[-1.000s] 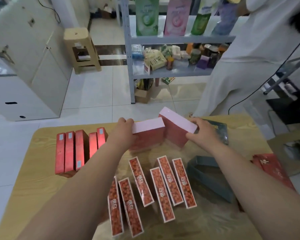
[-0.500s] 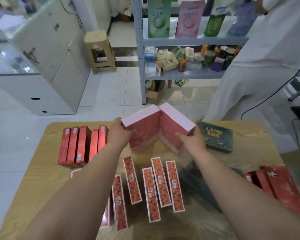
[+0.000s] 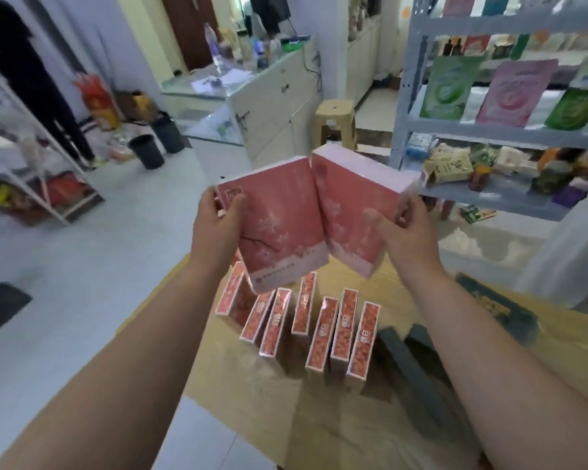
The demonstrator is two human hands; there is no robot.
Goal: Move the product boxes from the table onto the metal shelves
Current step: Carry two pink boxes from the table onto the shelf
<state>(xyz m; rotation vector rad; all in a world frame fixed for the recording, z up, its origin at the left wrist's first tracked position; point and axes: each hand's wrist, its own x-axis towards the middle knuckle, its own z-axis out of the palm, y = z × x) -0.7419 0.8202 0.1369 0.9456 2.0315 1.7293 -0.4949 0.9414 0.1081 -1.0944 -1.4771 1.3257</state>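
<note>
While the left hand (image 3: 218,228) grips the left pink box (image 3: 279,228) by its outer edge, fingers (image 3: 218,206) clamped round it, the right hand (image 3: 408,235) pinches the right pink box (image 3: 353,212) likewise; both boxes are in the air above the surface (image 3: 224,385), near the metal shelves (image 3: 403,106). Each box is held at one edge only, so I think it may swing and slip. Narrow red boxes (image 3: 323,330) below carry white characters, too blurred to read.

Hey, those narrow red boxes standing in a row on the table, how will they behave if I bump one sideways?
The narrow red boxes seem to stand on thin edges, so one probably tips easily. They sit close together, so a falling one may knock its neighbours over. Their wrap looks glossy, so they may also slide on the table.
</note>
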